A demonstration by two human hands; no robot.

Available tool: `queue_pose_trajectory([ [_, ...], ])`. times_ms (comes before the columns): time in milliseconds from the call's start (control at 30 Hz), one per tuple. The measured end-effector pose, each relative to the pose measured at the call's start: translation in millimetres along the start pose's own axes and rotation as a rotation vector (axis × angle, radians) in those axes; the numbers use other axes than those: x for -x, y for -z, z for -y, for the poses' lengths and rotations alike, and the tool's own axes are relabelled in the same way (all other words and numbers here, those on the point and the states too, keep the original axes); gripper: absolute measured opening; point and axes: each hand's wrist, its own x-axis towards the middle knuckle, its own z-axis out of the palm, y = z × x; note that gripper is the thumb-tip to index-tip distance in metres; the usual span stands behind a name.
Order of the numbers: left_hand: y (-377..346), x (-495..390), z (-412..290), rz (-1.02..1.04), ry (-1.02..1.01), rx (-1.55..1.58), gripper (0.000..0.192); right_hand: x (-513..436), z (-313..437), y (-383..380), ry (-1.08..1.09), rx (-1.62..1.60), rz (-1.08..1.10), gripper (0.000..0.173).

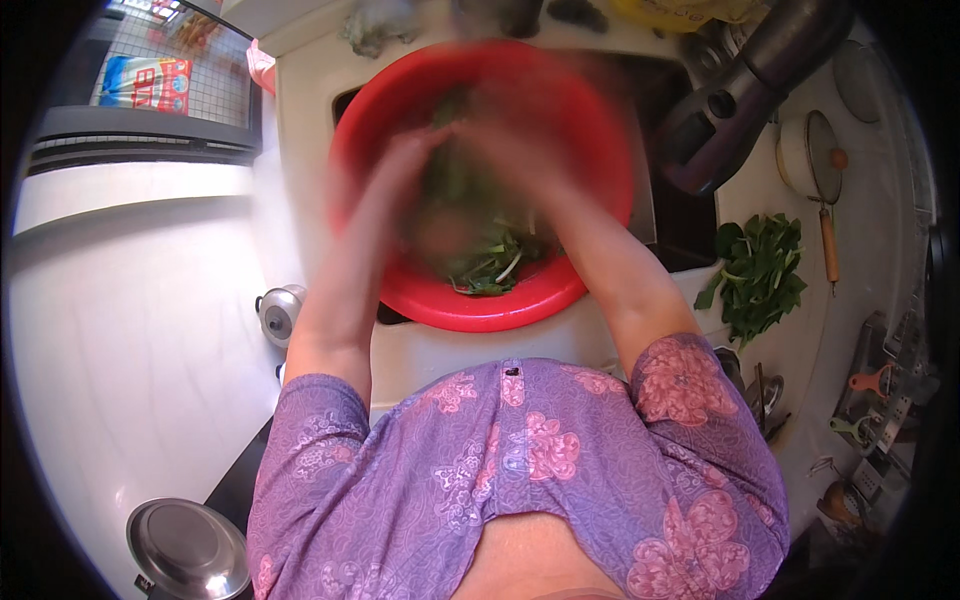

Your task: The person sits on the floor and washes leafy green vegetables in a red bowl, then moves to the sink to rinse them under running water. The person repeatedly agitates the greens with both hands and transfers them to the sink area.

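Note:
A large red plastic basin rests over the sink in front of me. Both my hands are inside its rim and blurred by motion. My left hand and my right hand come together near the far half of the basin, around a bunch of leafy greens. The bunch shows above and below the hands and is smeared as well, so single fingers cannot be made out. Sharper loose leaves and pale stems lie at the basin's near side.
Right of the dark sink lies a pile of leafy greens. A dark faucet reaches in from the upper right. A wooden-handled strainer is at the right. At left are a lidded metal pot and a metal pan.

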Motion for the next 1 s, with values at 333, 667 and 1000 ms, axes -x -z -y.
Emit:
queue_pose_trajectory([
  [333, -5, 83, -64, 0.347, -0.405, -0.061, 0.025, 133, 100, 12, 0.612, 0.168, 0.034, 0.027],
  [667, 54, 54, 28, -0.103, -0.459, -0.476, 0.047, 98, -1, 94, 0.345, 0.68, -0.022, 0.06],
  [1000, -26, 70, 83, 0.013, 0.262, 0.519, 0.035, 95, -81, -6, -0.034, -0.183, -0.054, 0.07],
])
